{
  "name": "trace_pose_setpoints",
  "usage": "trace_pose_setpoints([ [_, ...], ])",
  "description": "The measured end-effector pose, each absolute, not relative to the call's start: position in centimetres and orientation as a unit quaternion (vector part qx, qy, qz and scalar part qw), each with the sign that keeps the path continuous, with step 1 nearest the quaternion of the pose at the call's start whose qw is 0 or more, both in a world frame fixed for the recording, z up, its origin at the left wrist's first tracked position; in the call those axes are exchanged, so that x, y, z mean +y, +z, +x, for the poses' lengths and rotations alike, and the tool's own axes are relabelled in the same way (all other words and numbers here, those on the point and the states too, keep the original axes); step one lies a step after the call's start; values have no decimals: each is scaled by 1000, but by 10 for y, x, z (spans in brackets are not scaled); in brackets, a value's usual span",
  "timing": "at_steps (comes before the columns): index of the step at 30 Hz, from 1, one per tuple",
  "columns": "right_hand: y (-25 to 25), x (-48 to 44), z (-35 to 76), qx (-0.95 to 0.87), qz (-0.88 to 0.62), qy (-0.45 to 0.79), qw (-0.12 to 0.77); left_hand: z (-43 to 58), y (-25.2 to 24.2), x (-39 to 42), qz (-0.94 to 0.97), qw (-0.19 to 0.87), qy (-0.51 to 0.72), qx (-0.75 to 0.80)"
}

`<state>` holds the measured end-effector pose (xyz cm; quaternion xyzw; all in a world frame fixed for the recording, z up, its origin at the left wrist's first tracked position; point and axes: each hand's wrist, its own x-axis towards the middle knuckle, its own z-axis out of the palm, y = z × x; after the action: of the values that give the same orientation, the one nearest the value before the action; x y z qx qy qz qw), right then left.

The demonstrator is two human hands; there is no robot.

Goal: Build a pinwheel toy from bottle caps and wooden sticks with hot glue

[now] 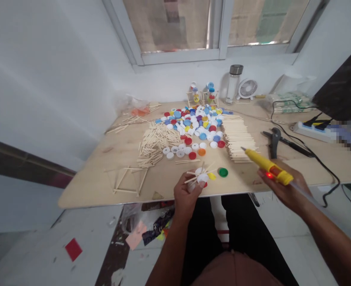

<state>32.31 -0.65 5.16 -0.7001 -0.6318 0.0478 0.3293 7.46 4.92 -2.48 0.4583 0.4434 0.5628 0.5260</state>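
Note:
My left hand (187, 194) is shut on a small assembly of white bottle caps and wooden craft sticks (199, 176) just above the plywood table's front edge (163, 198). My right hand (282, 184) grips a yellow hot glue gun (267, 169), its nozzle pointing up and left, with a red light on. A green bottle cap (223, 172) and a yellow cap (211, 176) lie close to the assembly. Beyond them spreads a heap of multicoloured bottle caps (190, 127), beside loose craft sticks (156, 145) and a neat stack of sticks (237, 139).
A flat stick frame (127, 180) lies at the table's left. Pliers (272, 143), a power strip (312, 132) and a black cable (321, 167) sit to the right. Two small stick-and-cap models (202, 95), a glass bottle (233, 84) and a small fan (247, 88) stand under the window.

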Motion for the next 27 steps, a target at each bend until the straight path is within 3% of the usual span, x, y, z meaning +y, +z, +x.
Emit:
trace_pose_setpoints([
  [8, 72, 35, 407, -533, -765, -110, 344, 73, -27, 51, 457, 523, 561, 450],
  [12, 63, 51, 443, -565, -754, -170, 289, 73, -26, 51, 457, 528, 559, 447],
  [17, 42, 59, 476, -628, -748, -131, 170, 75, -18, 47, 444, 526, 566, 454],
  [27, 30, 71, 486, -676, -721, -104, 112, 74, -19, 48, 445, 531, 564, 449],
])
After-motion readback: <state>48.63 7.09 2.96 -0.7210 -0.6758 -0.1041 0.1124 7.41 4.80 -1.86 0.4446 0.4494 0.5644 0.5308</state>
